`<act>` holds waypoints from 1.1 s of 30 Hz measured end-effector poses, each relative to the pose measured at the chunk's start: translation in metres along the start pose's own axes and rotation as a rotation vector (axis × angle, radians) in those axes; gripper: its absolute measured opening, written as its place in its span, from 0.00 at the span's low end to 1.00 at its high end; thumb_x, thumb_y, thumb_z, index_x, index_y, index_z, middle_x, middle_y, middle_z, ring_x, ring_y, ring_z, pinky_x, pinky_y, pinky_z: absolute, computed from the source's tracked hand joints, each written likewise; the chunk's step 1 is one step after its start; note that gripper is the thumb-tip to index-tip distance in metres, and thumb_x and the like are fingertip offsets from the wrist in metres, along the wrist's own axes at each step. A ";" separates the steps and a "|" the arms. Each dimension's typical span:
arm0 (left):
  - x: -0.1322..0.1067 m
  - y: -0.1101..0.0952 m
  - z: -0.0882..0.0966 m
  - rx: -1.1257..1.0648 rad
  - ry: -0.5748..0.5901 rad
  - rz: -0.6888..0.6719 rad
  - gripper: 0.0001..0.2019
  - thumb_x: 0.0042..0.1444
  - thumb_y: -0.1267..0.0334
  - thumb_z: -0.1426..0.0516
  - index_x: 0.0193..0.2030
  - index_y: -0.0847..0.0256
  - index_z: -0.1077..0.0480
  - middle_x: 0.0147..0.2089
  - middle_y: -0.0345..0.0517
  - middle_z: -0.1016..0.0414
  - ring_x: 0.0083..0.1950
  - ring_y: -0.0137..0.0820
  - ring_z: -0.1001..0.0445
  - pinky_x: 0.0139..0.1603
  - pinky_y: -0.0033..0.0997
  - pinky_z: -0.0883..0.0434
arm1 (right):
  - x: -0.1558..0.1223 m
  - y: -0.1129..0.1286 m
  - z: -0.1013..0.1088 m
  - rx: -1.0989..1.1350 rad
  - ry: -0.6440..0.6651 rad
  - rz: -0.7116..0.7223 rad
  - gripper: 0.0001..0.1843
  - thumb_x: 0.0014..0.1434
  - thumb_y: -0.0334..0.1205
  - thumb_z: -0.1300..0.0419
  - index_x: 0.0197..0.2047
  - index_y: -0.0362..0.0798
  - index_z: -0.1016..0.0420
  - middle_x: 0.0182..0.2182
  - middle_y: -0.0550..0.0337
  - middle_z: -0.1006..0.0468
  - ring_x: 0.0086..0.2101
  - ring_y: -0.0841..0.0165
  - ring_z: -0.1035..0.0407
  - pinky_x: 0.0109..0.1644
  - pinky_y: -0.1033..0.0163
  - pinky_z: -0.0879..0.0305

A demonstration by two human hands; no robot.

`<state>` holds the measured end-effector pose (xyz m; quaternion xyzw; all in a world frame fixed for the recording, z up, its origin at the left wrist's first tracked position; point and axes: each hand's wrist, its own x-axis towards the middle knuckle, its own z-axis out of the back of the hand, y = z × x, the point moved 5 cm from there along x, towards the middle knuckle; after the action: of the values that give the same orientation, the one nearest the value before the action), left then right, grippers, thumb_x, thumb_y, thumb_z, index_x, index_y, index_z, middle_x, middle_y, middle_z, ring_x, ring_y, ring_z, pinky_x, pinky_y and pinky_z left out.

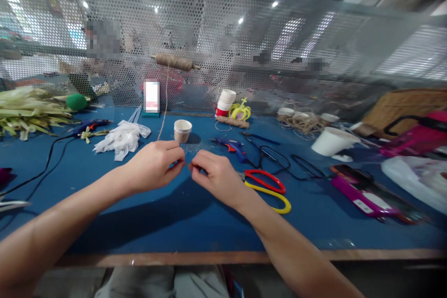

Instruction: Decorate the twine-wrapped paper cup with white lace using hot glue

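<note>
My left hand (159, 164) and my right hand (216, 174) face each other over the blue table, fingertips pinched and almost meeting. A strand of twine (166, 102) hangs from a spool of twine (174, 62) and passes out of sight at my left hand, which appears to grip it. Something tiny and brownish shows at the right fingertips, too small to name. Just beyond the hands stands a small paper cup (182, 131), its lower part wrapped in a tan band. Scissors (267, 191) with one red and one yellow handle lie beside my right wrist.
A blue glue gun (232, 146) and pliers (261, 138) lie right of the cup; white netting (123, 139) is left. Another glue gun (89, 126) trails its cable. Stacked cups (226, 101) stand by a perforated screen (216, 32). Right are a white cup (333, 142) and a purple object (359, 195).
</note>
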<state>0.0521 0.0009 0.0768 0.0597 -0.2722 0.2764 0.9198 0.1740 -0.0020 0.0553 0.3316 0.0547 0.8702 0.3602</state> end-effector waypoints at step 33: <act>-0.001 0.002 -0.015 0.010 -0.132 0.041 0.06 0.52 0.70 0.48 0.28 0.65 0.31 0.24 0.43 0.29 0.26 0.28 0.31 0.30 0.27 0.33 | -0.001 -0.010 -0.001 0.006 -0.134 -0.178 0.09 0.54 0.30 0.48 0.23 0.46 0.35 0.21 0.63 0.35 0.23 0.74 0.41 0.29 0.69 0.44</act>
<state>0.0572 0.0063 0.0632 0.0767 -0.3320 0.2920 0.8937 0.1795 0.0045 0.0506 0.3838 0.0623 0.8105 0.4380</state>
